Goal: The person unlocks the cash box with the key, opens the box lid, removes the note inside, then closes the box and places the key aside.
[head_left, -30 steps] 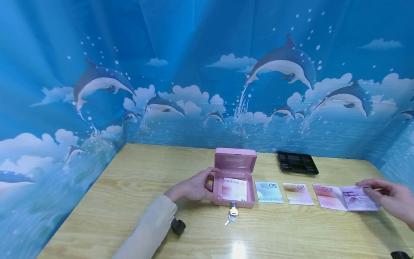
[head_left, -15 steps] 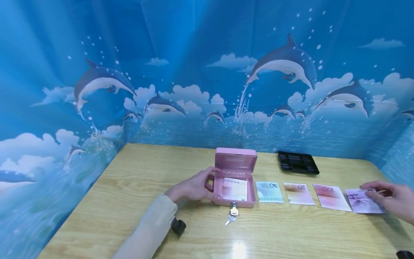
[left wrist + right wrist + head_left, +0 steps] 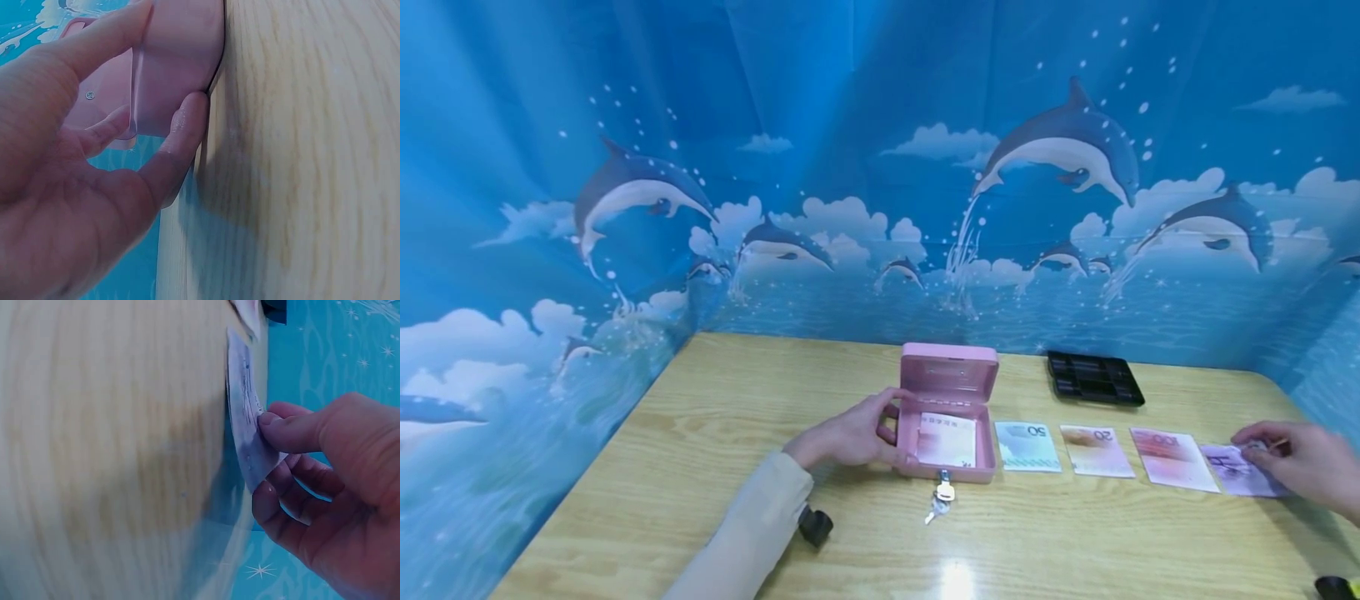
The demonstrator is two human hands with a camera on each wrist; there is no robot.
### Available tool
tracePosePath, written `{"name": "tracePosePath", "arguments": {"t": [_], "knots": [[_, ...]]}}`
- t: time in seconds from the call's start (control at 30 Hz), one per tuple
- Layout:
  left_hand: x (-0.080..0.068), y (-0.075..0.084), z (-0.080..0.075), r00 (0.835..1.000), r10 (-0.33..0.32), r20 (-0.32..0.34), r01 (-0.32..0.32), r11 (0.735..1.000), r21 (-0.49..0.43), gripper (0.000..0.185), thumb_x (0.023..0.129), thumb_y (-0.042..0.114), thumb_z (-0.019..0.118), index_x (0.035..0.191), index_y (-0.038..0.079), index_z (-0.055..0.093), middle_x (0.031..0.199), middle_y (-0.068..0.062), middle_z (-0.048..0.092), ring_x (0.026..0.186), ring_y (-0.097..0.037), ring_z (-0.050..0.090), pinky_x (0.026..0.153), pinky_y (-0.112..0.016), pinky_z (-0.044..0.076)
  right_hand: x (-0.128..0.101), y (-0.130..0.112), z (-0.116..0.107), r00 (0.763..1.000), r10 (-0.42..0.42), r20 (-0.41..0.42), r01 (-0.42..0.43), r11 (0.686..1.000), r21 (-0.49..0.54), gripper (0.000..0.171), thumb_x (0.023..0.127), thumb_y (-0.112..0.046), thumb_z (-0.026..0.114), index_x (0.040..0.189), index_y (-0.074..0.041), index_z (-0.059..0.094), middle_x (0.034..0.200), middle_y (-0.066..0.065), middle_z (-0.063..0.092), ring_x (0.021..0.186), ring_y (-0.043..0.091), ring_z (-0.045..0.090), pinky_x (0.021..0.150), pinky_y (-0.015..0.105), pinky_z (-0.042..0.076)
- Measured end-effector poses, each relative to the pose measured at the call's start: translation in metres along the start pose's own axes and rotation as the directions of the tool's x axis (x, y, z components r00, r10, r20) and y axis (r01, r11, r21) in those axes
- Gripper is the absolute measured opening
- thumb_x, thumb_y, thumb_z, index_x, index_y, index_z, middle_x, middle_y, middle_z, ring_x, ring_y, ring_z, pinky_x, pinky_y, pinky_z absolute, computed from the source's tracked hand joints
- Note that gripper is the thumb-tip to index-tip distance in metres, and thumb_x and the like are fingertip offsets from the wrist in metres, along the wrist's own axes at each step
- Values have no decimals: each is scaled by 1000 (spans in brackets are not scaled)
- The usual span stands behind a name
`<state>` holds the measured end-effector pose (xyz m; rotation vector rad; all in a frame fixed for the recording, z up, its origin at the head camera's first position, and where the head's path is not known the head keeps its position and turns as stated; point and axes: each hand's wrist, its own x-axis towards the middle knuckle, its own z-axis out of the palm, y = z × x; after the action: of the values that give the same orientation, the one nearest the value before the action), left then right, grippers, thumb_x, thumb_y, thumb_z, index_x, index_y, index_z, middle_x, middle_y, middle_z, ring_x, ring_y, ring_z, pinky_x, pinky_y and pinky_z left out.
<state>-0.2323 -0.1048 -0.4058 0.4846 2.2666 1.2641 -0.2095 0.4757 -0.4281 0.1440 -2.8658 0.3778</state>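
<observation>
My left hand (image 3: pixel 853 433) holds the left side of an open pink cash box (image 3: pixel 947 367), its fingers spread from front corner to back. In the left wrist view the fingertips touch the box's pink side wall (image 3: pixel 178 69). A pale pink banknote (image 3: pixel 951 442) lies inside the box. A key on a ring with another key (image 3: pixel 942 500) hangs at the front lock. At the far right my right hand (image 3: pixel 1303 458) pinches the edge of a purple banknote (image 3: pixel 1228 473) between thumb and fingers. In the right wrist view the purple note bends slightly, low over the table.
To the right of the box lie a bluish-green 50 note (image 3: pixel 1028 447), an orange-pink 20 note (image 3: pixel 1096 452) and a red 100 note (image 3: pixel 1174 460) in a row. A black compartment tray (image 3: pixel 1093 381) stands at the back, before the dolphin-print curtain (image 3: pixel 850 208).
My right hand has drawn the purple banknote rightward off the red note's edge, then shifted its fingers a little left over it. My left hand has stayed on the box.
</observation>
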Motion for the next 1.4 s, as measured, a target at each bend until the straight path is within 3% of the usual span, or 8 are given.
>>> {"name": "tracePosePath", "arguments": {"t": [0.13, 0.4, 0.6, 0.87, 1.0, 1.13, 1.3, 1.4], "knots": [[0, 0, 0, 1000, 3, 5, -3, 1000, -3, 88, 81, 18, 87, 153, 24, 37, 141, -13, 55, 113, -21, 65, 105, -45, 54, -1, 2, 2, 1000, 6, 6, -6, 1000, -30, 5, 80, -1, 77, 84, -3, 73, 64, -4, 52, 58, -3, 32, 53, 24, 25], [0, -1, 0, 1000, 1, 2, -1, 1000, -12, 88, 81, 19, 88, 152, 25, 38, 139, -12, 55, 111, -20, 65, 104, -43, 54, 4, 6, -1, 1000, 0, 14, 0, 1000, -15, 14, 75, -6, 81, 86, -1, 73, 75, 14, 73, 61, -21, 38, 53, 21, 35], [0, -1, 1, 1000, -14, -4, 14, 1000, -4, 89, 79, 23, 89, 152, 28, 38, 139, -9, 55, 111, -19, 65, 105, -44, 53, 3, -4, -5, 1000, -9, -23, 9, 1000, 2, 15, 78, -7, 78, 90, 1, 73, 75, 14, 73, 60, -20, 40, 53, 22, 35], [-1, 1, 0, 1000, -3, -9, 3, 1000, 4, 91, 80, 19, 88, 154, 22, 36, 141, -14, 55, 112, -21, 66, 103, -43, 55, 7, -45, -12, 998, 62, 8, -62, 998, -19, 26, 91, -19, 74, 100, 5, 72, 92, 27, 71, 67, 23, 61, 54, 29, 42], [-1, 1, 0, 1000, -4, -11, 4, 1000, 4, 92, 79, 20, 89, 154, 22, 36, 141, -14, 55, 112, -21, 66, 103, -43, 55, 7, -63, -12, 998, 55, 18, -55, 998, 3, 36, 94, -28, 73, 109, 4, 72, 100, 28, 72, 72, 28, 65, 54, 26, 41], [0, 1, 0, 1000, -2, -6, 3, 1000, 10, 91, 80, 20, 89, 154, 23, 36, 141, -13, 56, 112, -21, 65, 103, -43, 55, 6, -76, -12, 998, 49, 35, -51, 997, 62, 42, 95, -35, 72, 115, 2, 72, 107, 27, 73, 74, 18, 66, 53, 24, 43], [0, 1, 0, 1000, -10, -3, 10, 1000, 15, 89, 80, 21, 88, 153, 26, 37, 141, -11, 55, 112, -20, 65, 104, -43, 54, 5, -89, -11, 997, 28, 71, -38, 988, 149, 41, 96, -36, 71, 120, -3, 72, 113, 23, 74, 78, -15, 51, 54, 21, 44], [0, 0, 0, 1000, -9, -6, 9, 1000, 16, 90, 80, 21, 88, 153, 25, 37, 141, -12, 55, 113, -20, 65, 105, -43, 54, 3, -98, -11, 997, 14, 77, -28, 982, 185, 39, 96, -36, 71, 121, -7, 72, 113, 21, 75, 79, -23, 46, 55, 20, 45]]}}
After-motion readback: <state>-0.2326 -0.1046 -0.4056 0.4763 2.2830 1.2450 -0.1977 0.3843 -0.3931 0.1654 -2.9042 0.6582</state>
